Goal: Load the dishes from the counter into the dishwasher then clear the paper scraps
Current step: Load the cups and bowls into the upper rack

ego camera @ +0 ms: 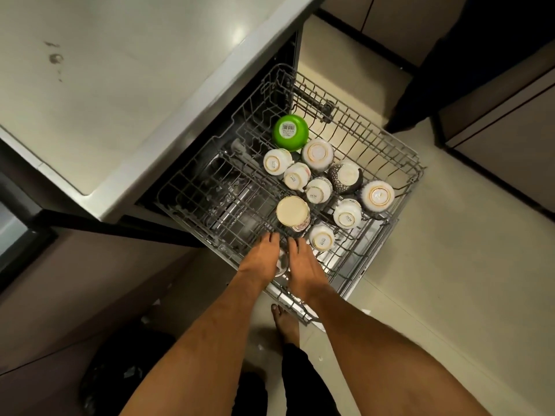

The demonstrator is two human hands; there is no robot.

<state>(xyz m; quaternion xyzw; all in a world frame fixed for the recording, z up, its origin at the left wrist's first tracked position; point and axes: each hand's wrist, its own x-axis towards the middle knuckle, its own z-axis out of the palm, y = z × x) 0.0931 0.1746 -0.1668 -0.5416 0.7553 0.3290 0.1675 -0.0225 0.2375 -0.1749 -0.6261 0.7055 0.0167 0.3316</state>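
Dishwasher rack [402,163] pulled out over the floor from under the counter [114,94], wire grid, grey. Right half of the rack holds dishes, all upside down: green bowl [290,133] with a barcode sticker at the back; just beside it a white bowl [317,154] with an orange ring on its base; dark patterned bowl [345,176]; another white orange-ringed bowl [377,196] toward the rack's right edge. Small white cups with printed base marks sit between them: [277,162], [296,176], [319,190], [347,213], [321,238]. Cream-based mug [293,214] stands in front, floral sides partly seen. Left half of the rack has no dishes that can be made out.

Both hands at the rack's near edge, close together. Left hand [262,259] and right hand [303,262] cup a pale round item [281,263] between them, mostly hidden, fingers bent round its sides; it sits at rack level just in front of the mug. What it is cannot be told.

White paper scraps [146,319] lie on the floor near a dark bin [120,376].
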